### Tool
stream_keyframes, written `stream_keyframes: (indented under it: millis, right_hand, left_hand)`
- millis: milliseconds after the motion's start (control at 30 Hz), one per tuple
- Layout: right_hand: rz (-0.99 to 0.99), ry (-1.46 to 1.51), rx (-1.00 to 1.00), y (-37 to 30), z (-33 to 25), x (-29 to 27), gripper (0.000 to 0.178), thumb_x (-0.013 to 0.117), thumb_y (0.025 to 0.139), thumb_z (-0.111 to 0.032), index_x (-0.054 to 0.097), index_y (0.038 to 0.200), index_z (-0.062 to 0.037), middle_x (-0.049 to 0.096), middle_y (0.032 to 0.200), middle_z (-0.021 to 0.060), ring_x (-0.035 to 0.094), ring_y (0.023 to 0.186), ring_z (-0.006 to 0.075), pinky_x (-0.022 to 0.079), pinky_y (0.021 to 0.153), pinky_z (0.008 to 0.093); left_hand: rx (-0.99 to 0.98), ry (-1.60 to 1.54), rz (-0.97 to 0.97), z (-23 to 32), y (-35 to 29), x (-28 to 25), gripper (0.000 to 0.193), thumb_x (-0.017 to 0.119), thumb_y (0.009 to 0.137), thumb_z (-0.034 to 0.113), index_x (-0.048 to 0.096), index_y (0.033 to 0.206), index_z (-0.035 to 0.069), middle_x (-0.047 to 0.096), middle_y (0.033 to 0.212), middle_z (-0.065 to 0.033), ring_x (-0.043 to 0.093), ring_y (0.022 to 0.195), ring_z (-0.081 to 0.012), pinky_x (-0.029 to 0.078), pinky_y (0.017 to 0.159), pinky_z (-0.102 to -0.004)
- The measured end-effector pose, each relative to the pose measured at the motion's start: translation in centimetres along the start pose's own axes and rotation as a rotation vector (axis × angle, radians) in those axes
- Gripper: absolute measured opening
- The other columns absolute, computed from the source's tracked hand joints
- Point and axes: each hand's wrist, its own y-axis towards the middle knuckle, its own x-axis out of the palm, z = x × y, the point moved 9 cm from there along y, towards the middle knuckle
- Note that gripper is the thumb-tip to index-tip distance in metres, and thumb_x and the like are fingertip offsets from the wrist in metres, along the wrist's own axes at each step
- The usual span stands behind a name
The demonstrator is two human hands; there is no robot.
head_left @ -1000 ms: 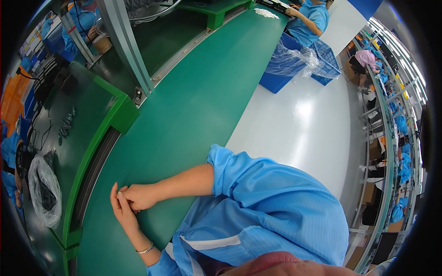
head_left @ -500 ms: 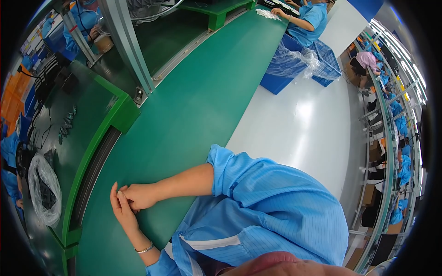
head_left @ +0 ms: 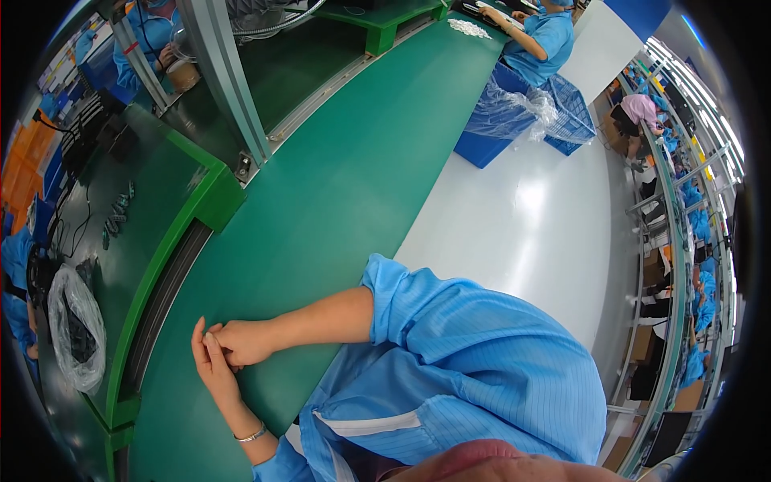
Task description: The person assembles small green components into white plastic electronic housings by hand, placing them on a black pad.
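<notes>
My two hands rest together over the green work surface (head_left: pixel 321 193), at the lower left. My left hand (head_left: pixel 213 365), with a bracelet on its wrist, has its fingers stretched out and its thumb lying against the fingers of the other hand. My right hand (head_left: pixel 247 341) comes in from the right with its fingers curled in and touching the left palm. Its fingertips are hidden, so I cannot see whether anything is in them. No object shows in or beside either hand.
Left of the belt-like surface runs a green-edged bench (head_left: pixel 217 197) with a clear plastic bag (head_left: pixel 92 353) of dark parts. A metal post (head_left: pixel 229 88) rises beside it. Far off, a co-worker (head_left: pixel 546 44) sits by small white pieces (head_left: pixel 468 29) and blue crates (head_left: pixel 482 146).
My hands keep the same pose and place. At the far end, the co-worker's arm and head have shifted slightly near the white pieces.
</notes>
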Motion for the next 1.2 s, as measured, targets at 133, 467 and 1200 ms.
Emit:
stream_keyframes:
  millis: [133, 467, 1200]
  right_hand:
    - [0.011, -0.010, -0.006, 0.0, -0.5, -0.2, 0.018, 0.052, 0.077, 0.002, 0.059, 0.093, 0.0040, 0.065, 0.078, 0.0143, 0.066, 0.070, 0.0232, 0.055, 0.060, 0.0326]
    - [0.032, 0.091, 0.001, 0.4, 0.3, -0.2, 0.018, 0.051, 0.076, 0.003, 0.060, 0.092, 0.0032, 0.065, 0.077, 0.0141, 0.065, 0.067, 0.0222, 0.053, 0.059, 0.0320]
    - [0.063, -0.016, -0.022, 1.7, 2.4, -0.8, 0.014, 0.052, 0.076, -0.001, 0.058, 0.088, 0.0022, 0.064, 0.070, 0.0118, 0.065, 0.064, 0.0220, 0.052, 0.057, 0.0327]
  left_hand:
    - [0.007, 0.008, 0.010, 0.1, 0.0, -0.1, 0.039, 0.048, 0.097, 0.029, 0.049, 0.128, 0.006, 0.059, 0.104, -0.0107, 0.056, 0.090, -0.0153, 0.047, 0.078, -0.0267]
    - [0.031, -0.004, -0.008, -0.9, 0.6, -0.5, 0.038, 0.048, 0.097, 0.028, 0.048, 0.128, 0.006, 0.059, 0.103, -0.0103, 0.055, 0.087, -0.0138, 0.047, 0.074, -0.0249]
    - [0.031, -0.029, -0.001, -2.4, 2.3, -0.4, 0.036, 0.045, 0.098, 0.026, 0.047, 0.128, 0.006, 0.059, 0.104, -0.0094, 0.055, 0.085, -0.0122, 0.046, 0.071, -0.0235]
